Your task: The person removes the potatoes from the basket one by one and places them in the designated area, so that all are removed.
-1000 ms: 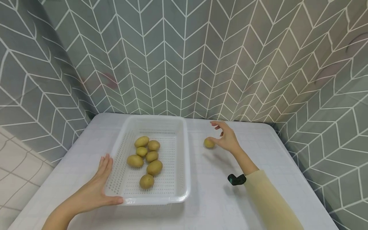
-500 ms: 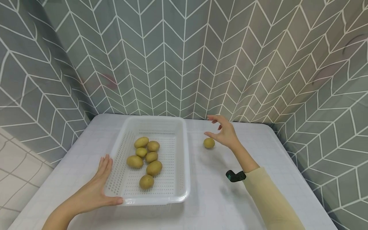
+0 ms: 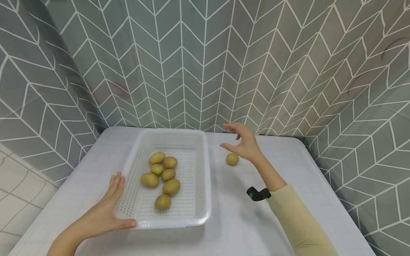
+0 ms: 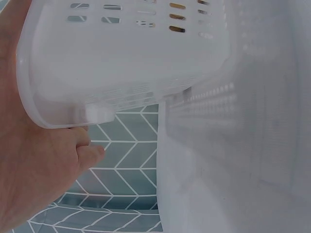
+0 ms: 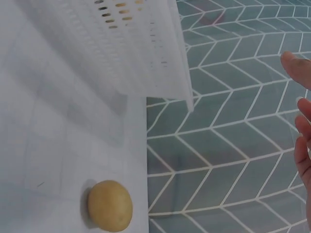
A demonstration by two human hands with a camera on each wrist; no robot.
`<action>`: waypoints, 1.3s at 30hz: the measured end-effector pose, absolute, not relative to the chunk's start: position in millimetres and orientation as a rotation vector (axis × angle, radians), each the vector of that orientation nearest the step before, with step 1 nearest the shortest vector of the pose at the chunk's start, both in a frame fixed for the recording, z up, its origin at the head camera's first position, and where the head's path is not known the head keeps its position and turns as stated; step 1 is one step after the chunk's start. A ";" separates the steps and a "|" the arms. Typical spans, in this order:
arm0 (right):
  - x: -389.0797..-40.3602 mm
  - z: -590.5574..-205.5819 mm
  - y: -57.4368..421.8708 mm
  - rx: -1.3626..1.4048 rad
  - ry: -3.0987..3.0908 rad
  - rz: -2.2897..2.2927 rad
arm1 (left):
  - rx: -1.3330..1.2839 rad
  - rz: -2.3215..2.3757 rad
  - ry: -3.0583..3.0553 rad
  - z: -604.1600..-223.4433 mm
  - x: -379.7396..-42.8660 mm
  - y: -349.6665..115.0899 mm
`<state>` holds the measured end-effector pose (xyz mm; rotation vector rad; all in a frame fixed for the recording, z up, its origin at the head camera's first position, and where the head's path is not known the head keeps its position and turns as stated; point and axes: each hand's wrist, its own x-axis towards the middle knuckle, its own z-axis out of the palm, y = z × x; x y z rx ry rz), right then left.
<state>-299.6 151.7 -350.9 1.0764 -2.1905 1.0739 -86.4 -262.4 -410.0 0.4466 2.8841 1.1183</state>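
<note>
A white perforated plastic basket stands on the white table, with several potatoes loose on its floor. My left hand rests against its near left corner, fingers straight along the side and thumb on the front rim. In the left wrist view the left hand lies along the outside of the basket. A single potato sits on the table to the right of the basket. Above and beyond it hovers my right hand, holding nothing, thumb and fingers spread apart. The right wrist view shows that potato well apart from the fingers.
A grey curtain with a white zigzag pattern hangs behind the table and down both sides. The white tablecloth extends right of the basket. A black device is worn at the right wrist, by the sleeve cuff.
My right hand has risen from beside the single potato and drifted left, leaving the potato fully visible. The left hand and the basket have stayed in place.
</note>
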 end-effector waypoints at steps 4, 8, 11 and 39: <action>-297.3 -344.9 144.5 1.106 -2.165 1.093 | 0.455 1.126 2.885 -410.8 -86.2 -263.0; -295.2 -340.0 137.4 1.108 -2.172 1.089 | 0.455 1.131 2.888 -410.8 -85.8 -263.3; -294.0 -337.1 132.0 1.114 -2.169 1.077 | 0.452 1.137 2.887 -410.5 -85.7 -263.1; -290.0 -321.3 77.9 1.387 -1.973 1.157 | 0.441 1.112 2.885 -407.9 -85.6 -261.8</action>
